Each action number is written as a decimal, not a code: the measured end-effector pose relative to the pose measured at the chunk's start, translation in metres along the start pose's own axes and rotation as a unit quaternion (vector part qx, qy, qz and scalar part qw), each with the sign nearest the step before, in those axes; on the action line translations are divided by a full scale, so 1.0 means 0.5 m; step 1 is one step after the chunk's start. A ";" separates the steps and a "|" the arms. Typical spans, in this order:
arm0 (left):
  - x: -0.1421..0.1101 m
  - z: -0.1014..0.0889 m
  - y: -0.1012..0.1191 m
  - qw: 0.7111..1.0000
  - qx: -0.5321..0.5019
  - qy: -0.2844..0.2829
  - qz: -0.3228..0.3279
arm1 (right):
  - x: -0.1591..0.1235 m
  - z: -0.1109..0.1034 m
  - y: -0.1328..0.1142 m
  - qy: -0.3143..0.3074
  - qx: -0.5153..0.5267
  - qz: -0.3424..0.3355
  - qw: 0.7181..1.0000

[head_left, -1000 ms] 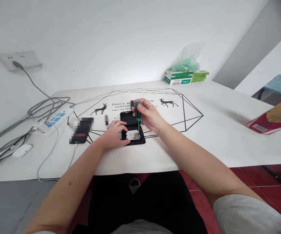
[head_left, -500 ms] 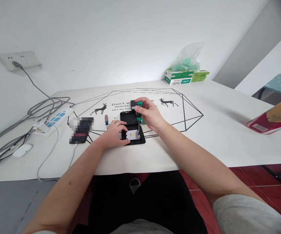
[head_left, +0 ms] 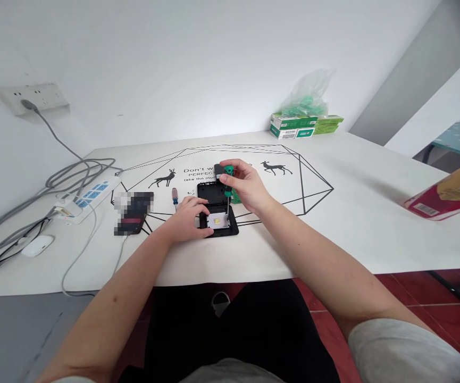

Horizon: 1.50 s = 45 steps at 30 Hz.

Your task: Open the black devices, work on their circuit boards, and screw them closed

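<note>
A black plastic casing (head_left: 233,227) lies on the table before me. Inside it sits a silver plate (head_left: 222,219) with a small yellow square at its middle. My left hand (head_left: 185,219) grips the casing's left side, fingers and thumb spread along it. A green and black screwdriver (head_left: 228,186) stands upright in my right hand (head_left: 248,187), its tip at the plate's right edge. Another black casing part (head_left: 211,196) lies just behind. A green circuit board (head_left: 236,197) is partly hidden by my right hand, as is a small dark block (head_left: 218,169).
A second small screwdriver (head_left: 175,196) lies beyond my left hand. On the left are a phone (head_left: 136,213), a power strip (head_left: 94,197) with cables, glasses (head_left: 14,247) and a white earbud case (head_left: 37,246). Green boxes (head_left: 293,125) stand at the back; a red-yellow package (head_left: 449,194) is right.
</note>
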<state>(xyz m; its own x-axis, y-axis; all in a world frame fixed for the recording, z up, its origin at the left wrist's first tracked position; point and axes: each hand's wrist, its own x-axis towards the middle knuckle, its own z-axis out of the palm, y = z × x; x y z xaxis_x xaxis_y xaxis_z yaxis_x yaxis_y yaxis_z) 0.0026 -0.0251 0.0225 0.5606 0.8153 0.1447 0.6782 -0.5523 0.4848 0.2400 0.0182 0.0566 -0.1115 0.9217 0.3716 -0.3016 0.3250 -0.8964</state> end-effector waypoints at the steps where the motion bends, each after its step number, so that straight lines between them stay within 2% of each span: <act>1: 0.000 0.000 0.000 1.000 -0.001 0.001 0.000 | 0.000 0.000 0.000 -0.003 0.001 0.001 1.000; 7: 0.000 0.000 -0.001 1.000 -0.004 -0.003 0.000 | 0.001 -0.005 0.001 0.046 0.012 0.033 0.998; 13: 0.002 0.001 -0.002 0.999 -0.030 0.021 0.007 | 0.003 -0.002 -0.002 0.083 0.048 0.005 0.995; 17: 0.004 0.001 0.002 0.999 -0.014 0.029 0.029 | 0.002 -0.006 -0.006 0.064 0.021 0.015 0.998; 21: 0.003 0.000 0.004 0.999 -0.007 0.027 0.025 | 0.000 -0.007 -0.002 0.042 -0.009 0.018 0.999; 27: 0.001 -0.003 0.006 0.999 -0.004 0.028 0.014 | 0.000 -0.004 0.007 0.027 -0.072 -0.022 0.997; 45: 0.003 -0.001 0.000 1.000 0.004 0.023 0.021 | -0.003 -0.001 0.002 0.023 -0.069 -0.021 0.997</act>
<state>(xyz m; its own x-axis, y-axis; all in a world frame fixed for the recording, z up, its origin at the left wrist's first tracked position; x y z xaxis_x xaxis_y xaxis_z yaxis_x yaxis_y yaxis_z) 0.0032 -0.0238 0.0232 0.5653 0.7991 0.2045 0.6585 -0.5866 0.4714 0.2404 0.0171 0.0552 -0.0564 0.9143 0.4011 -0.1721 0.3868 -0.9060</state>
